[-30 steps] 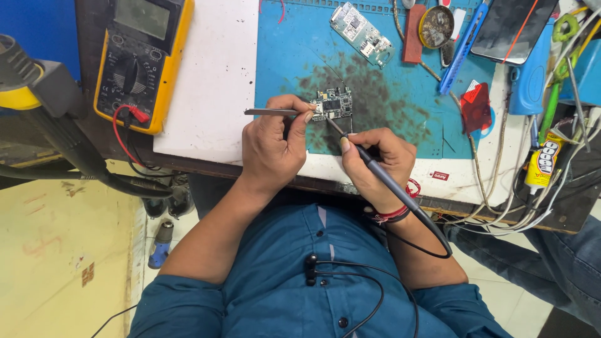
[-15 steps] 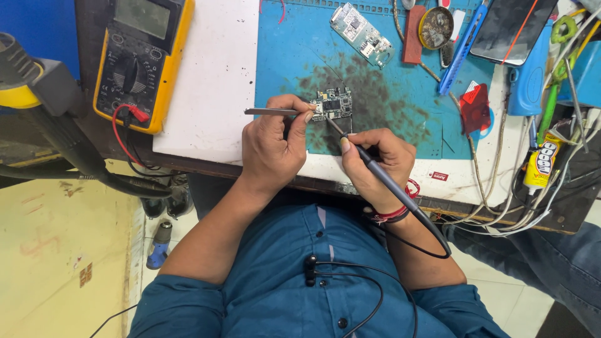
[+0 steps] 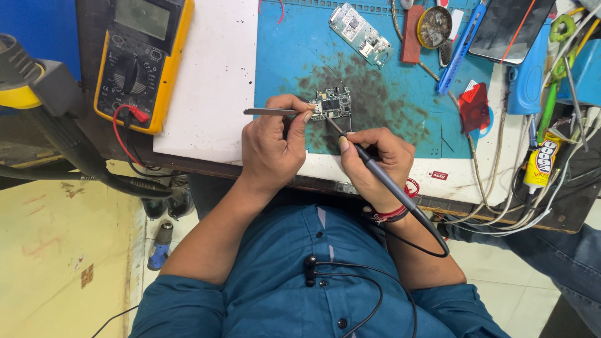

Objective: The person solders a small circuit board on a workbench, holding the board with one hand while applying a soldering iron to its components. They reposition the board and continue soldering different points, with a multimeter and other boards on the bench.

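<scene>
Far left: black hot-air nozzle with yellow collar (image 3: 25, 84), on a dark arm running down toward the bench edge

Meter (image 3: 143, 59): yellow case, black face with dial, grey screen at top; red lead plugged in at its lower right corner; lies on the bench left of the white board (image 3: 210, 81)

Blue mat (image 3: 375, 81): lies right of the white board, stained dark at the middle

Tweezers (image 3: 272, 112): metal, lying level, tips pointing right toward the board edge; held in the left hand (image 3: 270, 150), fingers curled and pressed together, thumb and forefinger pinching the tweezers

Circuit board (image 3: 332, 103): small, dark, with square chip; lies on the stained patch of the mat, just above both hands, tweezer tips at its left edge

Iron (image 3: 369, 166): slim dark handle, tip touching the lower edge of the circuit board; black cord loops down from its rear; held pen-fashion in the right hand (image 3: 375, 159), fingers closed around the handle; red thread and dark band on that wrist

Upper mat: second, pale board (image 3: 361, 26), well apart from the hands

Right: round tin (image 3: 434, 27), blue tool (image 3: 461, 47), red tag (image 3: 474, 105), dark phone (image 3: 508, 30), glue tube (image 3: 541, 164) among tangled cables
</scene>
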Action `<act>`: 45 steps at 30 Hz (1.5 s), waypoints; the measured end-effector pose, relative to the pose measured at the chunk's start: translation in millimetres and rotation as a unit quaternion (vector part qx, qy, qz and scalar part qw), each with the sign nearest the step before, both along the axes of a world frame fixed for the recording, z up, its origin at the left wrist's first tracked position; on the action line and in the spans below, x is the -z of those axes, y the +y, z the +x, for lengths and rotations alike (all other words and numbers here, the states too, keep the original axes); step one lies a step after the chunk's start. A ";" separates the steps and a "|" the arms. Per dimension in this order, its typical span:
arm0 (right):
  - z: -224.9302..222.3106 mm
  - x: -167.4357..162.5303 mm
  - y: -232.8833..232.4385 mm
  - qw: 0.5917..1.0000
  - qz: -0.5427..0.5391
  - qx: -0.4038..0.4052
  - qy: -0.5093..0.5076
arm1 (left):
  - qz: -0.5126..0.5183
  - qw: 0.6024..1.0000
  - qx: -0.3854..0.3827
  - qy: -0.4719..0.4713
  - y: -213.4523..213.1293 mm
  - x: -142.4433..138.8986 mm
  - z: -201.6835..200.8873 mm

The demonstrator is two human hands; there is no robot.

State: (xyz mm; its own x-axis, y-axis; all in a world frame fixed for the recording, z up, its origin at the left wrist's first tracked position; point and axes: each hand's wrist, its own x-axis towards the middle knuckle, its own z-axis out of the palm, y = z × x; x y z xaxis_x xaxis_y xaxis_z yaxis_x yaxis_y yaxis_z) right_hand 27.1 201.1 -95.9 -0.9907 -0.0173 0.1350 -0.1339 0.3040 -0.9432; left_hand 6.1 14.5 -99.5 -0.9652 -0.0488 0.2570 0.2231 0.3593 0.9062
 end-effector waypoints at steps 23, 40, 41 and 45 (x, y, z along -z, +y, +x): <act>3.6 5.6 12.0 0.999 -0.040 0.031 -0.011 | -0.004 1.000 0.001 -0.004 0.6 0.2 -1.7; -2.8 0.8 13.6 1.000 0.012 0.010 0.019 | -0.008 1.000 0.006 -0.012 -0.7 -1.6 -0.4; -2.7 0.8 13.6 1.000 0.013 0.017 0.012 | -0.006 1.000 0.005 -0.009 -0.7 -1.7 -0.3; -2.0 1.1 13.4 1.000 0.016 0.023 0.009 | -0.002 1.000 0.005 -0.003 -0.3 -1.7 -0.2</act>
